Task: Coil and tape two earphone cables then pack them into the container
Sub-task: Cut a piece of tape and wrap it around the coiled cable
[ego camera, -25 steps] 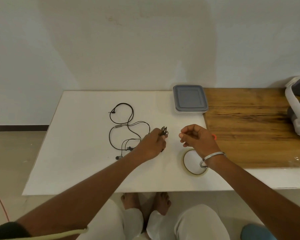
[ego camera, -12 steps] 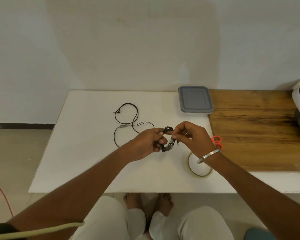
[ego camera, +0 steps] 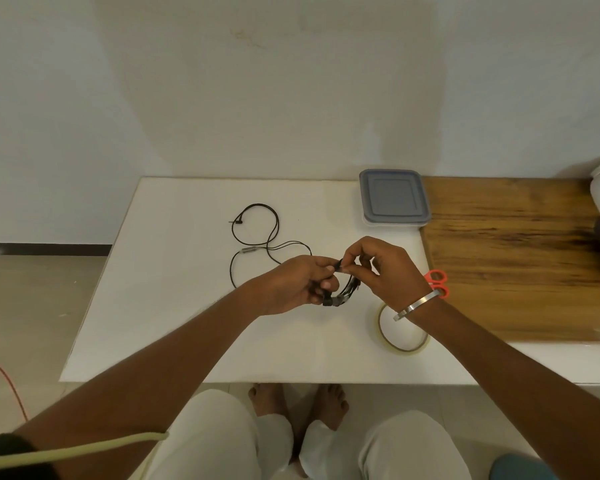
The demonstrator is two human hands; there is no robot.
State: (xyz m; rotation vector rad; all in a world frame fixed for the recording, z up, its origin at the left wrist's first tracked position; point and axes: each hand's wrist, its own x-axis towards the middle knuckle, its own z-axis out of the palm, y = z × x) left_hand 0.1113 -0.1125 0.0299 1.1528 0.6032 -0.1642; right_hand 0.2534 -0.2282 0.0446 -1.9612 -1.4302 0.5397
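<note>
Pinching a small coiled earphone cable (ego camera: 342,289) between both hands, above the white tabletop (ego camera: 174,306). Gripping the upper part of the coil with the left hand (ego camera: 297,284), thumb and fingers closed on it. Closing the right hand (ego camera: 383,271) on the same upper strands, fingertips pressed together just beside the left thumb; whether a strip of tape is already between them, cannot tell.

Leaving the second earphone cable (ego camera: 257,244) loose and uncoiled, lying flat beyond the left hand. Keeping the tape roll (ego camera: 400,344) flat under the right wrist, the orange-handled scissors (ego camera: 437,284) just beyond that wrist, and the lidded container (ego camera: 394,202) farther out past the right hand, lid closed.

Risks, judged from this position:
- Loosening either pinch: probably letting the thin, springy loops open and spread, requiring recoiling.
- Releasing the right hand to reach for tape: leaving the coil on one grip only, with the lower loops and earbuds hanging free and likely to slip.
- Wrapping tape unevenly: possibly catching only some strands, or sticking to the fingers.
- Sweeping the right forearm: likely nudging the tape roll or scissors away.
- Dragging the left forearm back: possibly snagging the loose cable.
</note>
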